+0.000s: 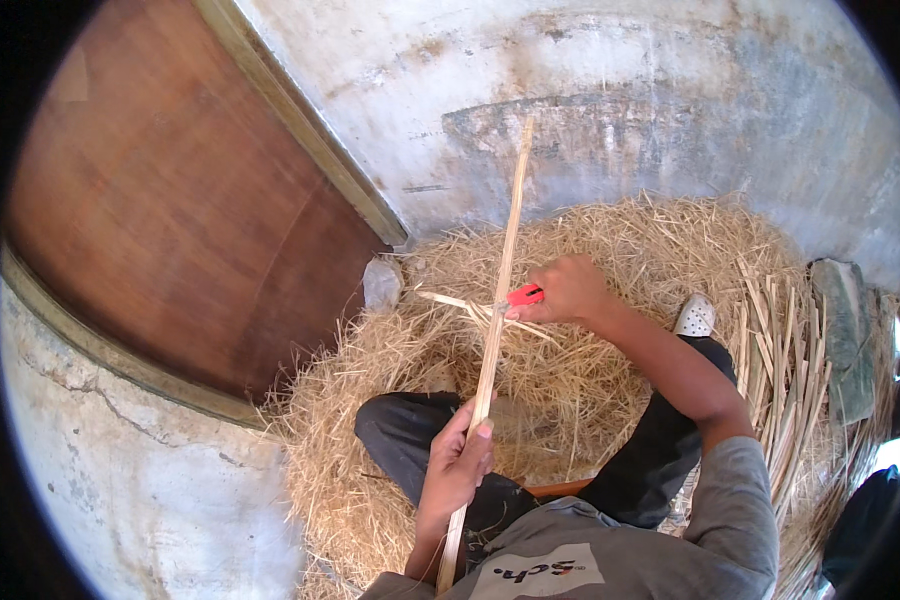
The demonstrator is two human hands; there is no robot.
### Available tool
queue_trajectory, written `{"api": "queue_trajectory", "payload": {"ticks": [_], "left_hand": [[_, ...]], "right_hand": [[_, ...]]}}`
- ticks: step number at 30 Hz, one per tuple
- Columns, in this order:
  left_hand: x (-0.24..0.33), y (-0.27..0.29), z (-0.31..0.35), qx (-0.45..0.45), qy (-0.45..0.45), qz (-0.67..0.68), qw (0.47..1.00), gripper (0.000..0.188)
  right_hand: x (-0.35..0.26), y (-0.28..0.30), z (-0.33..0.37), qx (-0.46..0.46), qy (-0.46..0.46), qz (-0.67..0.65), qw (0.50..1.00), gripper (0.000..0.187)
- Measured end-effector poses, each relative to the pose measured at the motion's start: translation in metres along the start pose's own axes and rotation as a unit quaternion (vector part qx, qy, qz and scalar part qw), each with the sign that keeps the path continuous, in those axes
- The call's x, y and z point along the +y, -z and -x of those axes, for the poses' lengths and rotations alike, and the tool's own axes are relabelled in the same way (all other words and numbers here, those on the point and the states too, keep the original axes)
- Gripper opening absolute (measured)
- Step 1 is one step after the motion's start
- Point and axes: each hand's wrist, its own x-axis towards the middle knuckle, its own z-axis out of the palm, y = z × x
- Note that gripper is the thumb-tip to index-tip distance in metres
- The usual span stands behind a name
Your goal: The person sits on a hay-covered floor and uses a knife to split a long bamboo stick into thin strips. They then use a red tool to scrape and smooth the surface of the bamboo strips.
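Note:
A long, pale wooden or bamboo strip (511,225) slants up from beside my body toward the wall. My left hand (455,468) is closed round its lower part, thumb lying along it. In my right hand (570,288), farther up the strip, is a red-handled utility knife (526,295). Its front end meets the strip, and the blade is too small to make out clearly. Thin pale shavings (448,299) stick out to both sides where knife and strip meet.
A thick heap of straw-like shavings (630,235) surrounds my bent legs. Several long pale strips (785,350) lie at the right, beside a grey-green stone slab (845,340). A brown wooden panel (190,190) and a stained wall (650,80) stand close ahead.

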Motion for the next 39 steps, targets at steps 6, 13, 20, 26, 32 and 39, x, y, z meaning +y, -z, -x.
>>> {"api": "queue_trajectory", "payload": {"ticks": [6,13,20,26,32,39], "left_hand": [[0.003,-0.01,0.019,-0.02,0.028,-0.117,0.992,0.044],[-0.004,0.004,0.021,-0.003,0.013,-0.021,1.0,0.044],[0.001,-0.003,0.024,-0.005,0.01,-0.043,0.999,0.044],[-0.007,-0.012,0.033,-0.039,0.033,-0.053,0.997,0.045],[-0.006,-0.013,0.038,-0.043,0.043,-0.086,0.994,0.046],[-0.01,-0.011,0.048,-0.052,0.089,-0.061,0.993,0.044]], "right_hand": [[0.069,-0.001,-0.025,0.01,-0.252,-0.051,0.966,0.076],[0.008,-0.01,-0.004,-0.009,-0.134,-0.115,0.984,0.075],[0.028,-0.007,-0.006,0.054,-0.084,-0.035,0.994,0.07],[0.092,-0.001,-0.017,0.053,-0.222,-0.052,0.972,0.078],[0.119,-0.01,-0.015,0.106,-0.214,0.025,0.971,0.076],[0.145,0.007,-0.016,0.013,-0.308,0.048,0.95,0.083]]}}
